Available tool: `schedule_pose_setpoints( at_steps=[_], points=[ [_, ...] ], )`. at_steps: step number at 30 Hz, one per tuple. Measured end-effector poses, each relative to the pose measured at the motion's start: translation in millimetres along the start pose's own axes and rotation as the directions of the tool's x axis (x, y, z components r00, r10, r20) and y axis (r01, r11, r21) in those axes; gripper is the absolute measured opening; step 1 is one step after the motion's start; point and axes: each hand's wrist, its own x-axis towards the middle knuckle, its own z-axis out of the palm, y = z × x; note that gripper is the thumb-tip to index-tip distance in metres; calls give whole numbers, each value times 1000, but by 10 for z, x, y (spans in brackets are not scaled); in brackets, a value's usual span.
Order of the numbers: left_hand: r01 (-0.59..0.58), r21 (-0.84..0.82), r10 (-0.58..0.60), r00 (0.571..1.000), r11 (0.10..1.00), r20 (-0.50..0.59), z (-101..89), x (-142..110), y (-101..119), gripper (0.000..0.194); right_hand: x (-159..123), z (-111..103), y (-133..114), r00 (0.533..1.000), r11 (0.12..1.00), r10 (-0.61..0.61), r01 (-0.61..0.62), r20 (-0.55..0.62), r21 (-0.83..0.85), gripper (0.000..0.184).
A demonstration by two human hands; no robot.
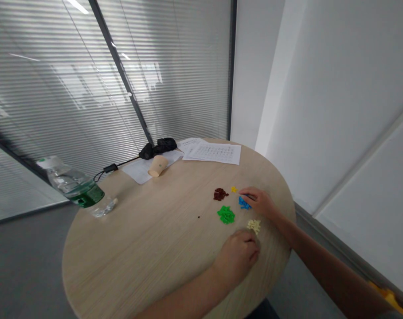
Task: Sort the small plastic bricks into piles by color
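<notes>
My right hand [258, 201] reaches over the right part of the round table, its fingers stretched out above a small pile of blue pieces [244, 204]. Its fingertips come close to a few yellow pieces [233, 189]. Closer to me, my left hand [238, 256] rests with curled fingers just below a pile of cream pieces [253, 225]; whatever lies inside those fingers is hidden. To the left of the hands are a pile of bright green pieces [226, 215] and a pile of dark red-brown pieces [219, 194]. The pieces are too small to identify.
A water bottle [84, 192] stands at the left of the wooden table [138, 248]. A paper cup [158, 166] lies on its side by printed sheets [214, 153] and a black bundle [164, 145]. One dark speck [198, 217] sits mid-table. A white wall borders the right.
</notes>
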Motion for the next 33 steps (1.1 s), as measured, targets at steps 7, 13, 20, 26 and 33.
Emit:
schedule_pose_setpoints(
  at_steps=[7,13,20,26,33],
  points=[
    [8,219,-8,1000,976,-1,-83,104,-46,11,-2,17,36,1000,1000,17,-17,-18,20,20],
    [83,222,-78,996,971,-33,-140,158,-104,13,-7,26,53,1000,1000,13,-12,-25,22,20],
    [176,221,-180,984,959,0,-238,216,-174,14,-3,0,12,1000,1000,10,-10,-11,-6,20],
    [225,241,-231,973,944,-5,-360,306,-231,18,-1,1,10,1000,1000,20,-20,-15,-10,21],
    [257,240,-253,966,936,-47,-343,364,-293,16,3,-15,-11,999,999,45,-45,-11,13,20]
  ],
)
